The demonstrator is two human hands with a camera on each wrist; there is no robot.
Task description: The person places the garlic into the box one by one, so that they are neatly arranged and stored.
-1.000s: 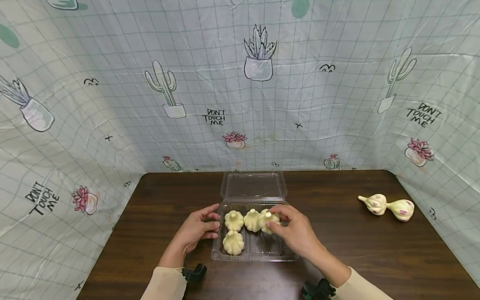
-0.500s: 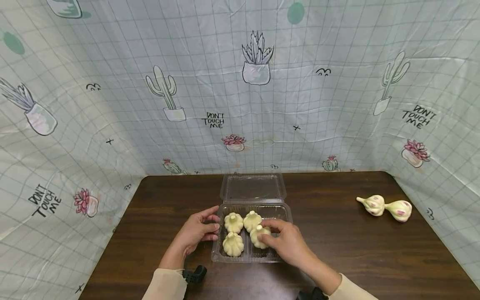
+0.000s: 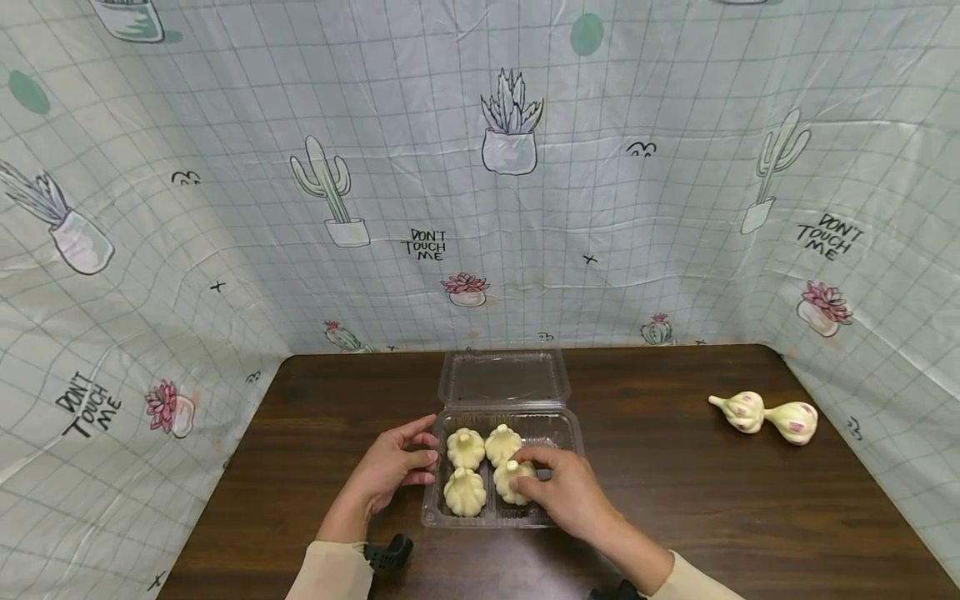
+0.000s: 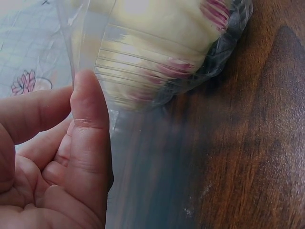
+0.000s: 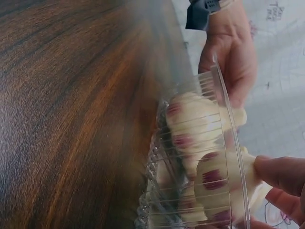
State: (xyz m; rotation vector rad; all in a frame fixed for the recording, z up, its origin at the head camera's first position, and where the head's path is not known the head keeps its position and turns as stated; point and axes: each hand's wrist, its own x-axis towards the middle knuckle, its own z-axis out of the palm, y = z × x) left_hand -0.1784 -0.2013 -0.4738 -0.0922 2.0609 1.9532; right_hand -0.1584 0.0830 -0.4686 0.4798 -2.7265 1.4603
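A clear plastic clamshell container (image 3: 551, 425) lies on the table with its lid folded back. My right hand (image 3: 566, 492) grips a garlic bulb (image 3: 510, 483) by its upper part, inside the container at the front, right of the middle. Three other garlic bulbs sit inside: a back left one (image 3: 466, 450), a front left one (image 3: 465, 493) and a back middle one (image 3: 502, 447). My left hand (image 3: 392, 462) holds the container's left edge. In the left wrist view, the thumb (image 4: 89, 105) and forefinger pinch its clear rim. The right wrist view shows the held bulb (image 5: 214, 183) behind the clear front wall.
Two more garlic bulbs, a left one (image 3: 742, 412) and a right one (image 3: 793, 422), lie end to end at the right of the brown table (image 3: 660, 483). The lid (image 3: 504, 379) extends toward the back edge, where a printed curtain (image 3: 585, 200) hangs.
My right hand has carried its garlic bulb from the back right of the container left and forward, beside the front left bulb. The left hand has stayed at the container's edge.
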